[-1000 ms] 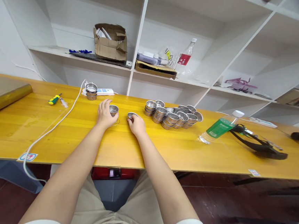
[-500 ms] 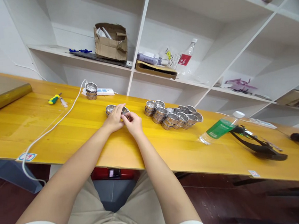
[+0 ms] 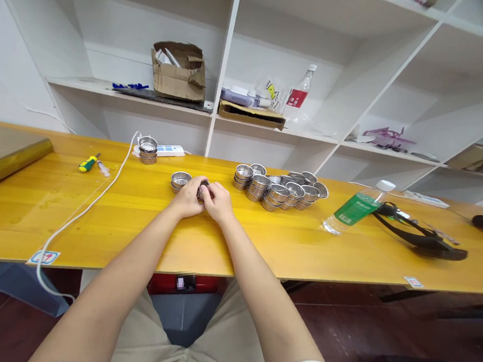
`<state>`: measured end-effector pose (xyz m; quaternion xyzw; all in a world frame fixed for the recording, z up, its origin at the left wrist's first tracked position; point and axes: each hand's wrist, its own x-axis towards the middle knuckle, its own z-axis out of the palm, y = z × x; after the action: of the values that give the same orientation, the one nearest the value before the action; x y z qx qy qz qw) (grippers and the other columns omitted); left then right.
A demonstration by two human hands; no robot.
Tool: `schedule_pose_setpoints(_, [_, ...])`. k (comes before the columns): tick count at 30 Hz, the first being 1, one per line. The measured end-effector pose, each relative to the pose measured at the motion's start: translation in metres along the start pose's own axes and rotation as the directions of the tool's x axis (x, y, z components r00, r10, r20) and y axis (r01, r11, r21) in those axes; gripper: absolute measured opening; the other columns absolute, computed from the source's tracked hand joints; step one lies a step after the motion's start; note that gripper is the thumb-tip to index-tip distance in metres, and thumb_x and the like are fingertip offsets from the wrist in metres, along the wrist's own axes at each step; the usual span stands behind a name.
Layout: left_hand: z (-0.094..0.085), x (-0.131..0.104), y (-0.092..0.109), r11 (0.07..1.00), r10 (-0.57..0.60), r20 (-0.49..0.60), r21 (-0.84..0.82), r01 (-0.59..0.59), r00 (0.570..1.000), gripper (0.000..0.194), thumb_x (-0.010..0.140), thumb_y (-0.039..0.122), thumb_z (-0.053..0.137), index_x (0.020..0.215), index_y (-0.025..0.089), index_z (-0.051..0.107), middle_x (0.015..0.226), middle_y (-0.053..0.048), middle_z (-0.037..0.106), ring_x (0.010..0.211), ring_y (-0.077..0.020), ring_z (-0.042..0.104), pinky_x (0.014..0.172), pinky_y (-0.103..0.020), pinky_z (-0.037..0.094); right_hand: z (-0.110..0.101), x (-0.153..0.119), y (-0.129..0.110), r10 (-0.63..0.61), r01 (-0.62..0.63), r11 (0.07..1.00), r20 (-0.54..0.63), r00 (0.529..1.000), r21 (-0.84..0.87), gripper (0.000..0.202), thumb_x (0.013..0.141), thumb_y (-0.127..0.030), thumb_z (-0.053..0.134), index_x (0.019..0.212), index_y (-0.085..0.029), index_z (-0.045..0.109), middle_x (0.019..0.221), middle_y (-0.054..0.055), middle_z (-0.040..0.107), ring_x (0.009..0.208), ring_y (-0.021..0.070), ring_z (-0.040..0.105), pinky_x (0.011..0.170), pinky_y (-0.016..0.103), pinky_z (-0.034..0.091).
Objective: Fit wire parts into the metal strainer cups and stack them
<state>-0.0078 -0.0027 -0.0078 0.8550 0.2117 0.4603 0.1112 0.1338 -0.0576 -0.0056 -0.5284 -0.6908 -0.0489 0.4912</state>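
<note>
A small perforated metal cup [image 3: 202,191] is held between my hands above the yellow table, mostly covered by my fingers. My left hand [image 3: 189,200] wraps round it from the left. From the right, my right hand [image 3: 219,202] closes on it with the thumb against its near side. Just behind my left hand stands a short stack of similar cups [image 3: 180,180], partly hidden. A large cluster of stacked perforated cups [image 3: 276,186] lies to the right of my hands. Another stack [image 3: 148,149] stands farther back on the left.
On the left are a white cable [image 3: 95,202], a power strip [image 3: 170,150] and a green-yellow screwdriver [image 3: 89,163]. A tilted green-labelled bottle [image 3: 356,207] and a black headband-like device [image 3: 417,233] are on the right. White shelves [image 3: 155,121] line the table's back.
The cup has turned in my hands, its opening now facing me less. My left fingers have drawn back and curled round it, uncovering more of the stack behind.
</note>
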Motion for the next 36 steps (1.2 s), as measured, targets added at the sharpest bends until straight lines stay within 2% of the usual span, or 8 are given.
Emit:
schedule_pose_setpoints(7, [0.009, -0.003, 0.003, 0.986, -0.126, 0.075, -0.102, 0.134, 0.989, 0.063, 0.070, 0.022, 0.074, 0.129, 0.018, 0.053, 0.120, -0.012, 0.071, 0.108, -0.0267, 0.071, 0.098, -0.039, 0.057, -0.002, 0.002, 0.002, 0.099, -0.096, 0.990, 0.026, 0.995, -0.099, 0.048, 0.100, -0.048, 0.051, 0.060, -0.023, 0.041, 0.061, 0.000, 0.051, 0.062, 0.0149, 0.048, 0.064, 0.028, 0.035])
schedule_pose_setpoints(18, [0.008, -0.002, 0.002, 0.962, -0.193, 0.137, -0.166, 0.215, 0.972, 0.064, 0.069, 0.035, 0.077, 0.127, 0.020, 0.055, 0.118, -0.008, 0.072, 0.103, -0.0256, 0.072, 0.091, -0.037, 0.057, -0.004, 0.005, 0.003, 0.284, -0.284, 0.957, 0.013, 0.959, 0.054, 0.056, 0.091, -0.056, 0.057, 0.053, -0.023, 0.033, 0.053, -0.003, 0.039, 0.055, 0.0115, 0.038, 0.057, 0.028, 0.028])
schedule_pose_setpoints(21, [0.010, -0.002, 0.002, 0.964, -0.190, 0.128, -0.164, 0.210, 0.973, 0.064, 0.069, 0.033, 0.078, 0.127, 0.020, 0.054, 0.119, -0.008, 0.072, 0.104, -0.0264, 0.072, 0.092, -0.038, 0.057, -0.002, 0.008, 0.006, 0.386, -0.370, 0.905, -0.035, 0.922, 0.210, 0.060, 0.090, -0.062, 0.059, 0.054, -0.024, 0.031, 0.052, -0.005, 0.031, 0.054, 0.0110, 0.033, 0.054, 0.027, 0.028])
schedule_pose_setpoints(24, [0.009, -0.001, 0.006, 0.966, -0.214, 0.108, -0.125, 0.226, 0.971, 0.066, 0.068, 0.033, 0.080, 0.128, 0.022, 0.055, 0.121, -0.008, 0.071, 0.106, -0.0271, 0.071, 0.095, -0.039, 0.057, -0.005, 0.015, 0.010, 0.570, -0.478, 0.711, -0.024, 0.822, 0.516, 0.063, 0.091, -0.074, 0.053, 0.059, -0.026, 0.027, 0.053, -0.006, 0.025, 0.049, 0.0103, 0.028, 0.047, 0.026, 0.028])
schedule_pose_setpoints(27, [0.006, 0.002, 0.007, 0.967, -0.243, 0.015, -0.076, 0.243, 0.970, 0.065, 0.071, 0.039, 0.083, 0.127, 0.022, 0.055, 0.123, -0.009, 0.069, 0.111, -0.0276, 0.069, 0.101, -0.041, 0.055, -0.015, 0.023, 0.013, 0.703, -0.489, 0.432, 0.057, 0.709, 0.758, 0.063, 0.095, -0.082, 0.037, 0.066, -0.028, 0.022, 0.054, -0.009, 0.019, 0.044, 0.0100, 0.020, 0.039, 0.025, 0.025])
schedule_pose_setpoints(29, [0.001, 0.004, 0.004, 0.965, -0.260, -0.097, -0.042, 0.257, 0.961, 0.063, 0.074, 0.042, 0.084, 0.126, 0.021, 0.054, 0.125, -0.010, 0.068, 0.116, -0.0281, 0.067, 0.105, -0.042, 0.053, -0.021, 0.026, 0.015, 0.732, -0.445, 0.332, 0.070, 0.678, 0.832, 0.061, 0.098, -0.081, 0.029, 0.069, -0.027, 0.020, 0.056, -0.010, 0.017, 0.043, 0.0097, 0.016, 0.037, 0.024, 0.023])
schedule_pose_setpoints(31, [-0.004, 0.006, -0.002, 0.952, -0.302, -0.228, -0.023, 0.305, 0.926, 0.059, 0.078, 0.043, 0.082, 0.125, 0.022, 0.053, 0.127, -0.012, 0.066, 0.118, -0.0279, 0.065, 0.106, -0.043, 0.052, -0.023, 0.028, 0.017, 0.758, -0.422, 0.280, 0.072, 0.649, 0.862, 0.059, 0.100, -0.077, 0.027, 0.071, -0.027, 0.022, 0.057, -0.011, 0.018, 0.042, 0.0092, 0.016, 0.037, 0.023, 0.023])
schedule_pose_setpoints(36, [-0.021, 0.010, -0.020, 0.878, -0.432, -0.482, -0.031, 0.478, 0.762, 0.056, 0.080, 0.042, 0.081, 0.124, 0.021, 0.055, 0.129, -0.012, 0.067, 0.118, -0.0269, 0.065, 0.103, -0.040, 0.052, -0.006, 0.022, 0.015, 0.797, -0.504, 0.251, 0.120, 0.593, 0.826, 0.048, 0.105, -0.064, 0.031, 0.078, -0.026, 0.038, 0.055, -0.012, 0.026, 0.040, 0.0083, 0.021, 0.039, 0.020, 0.025])
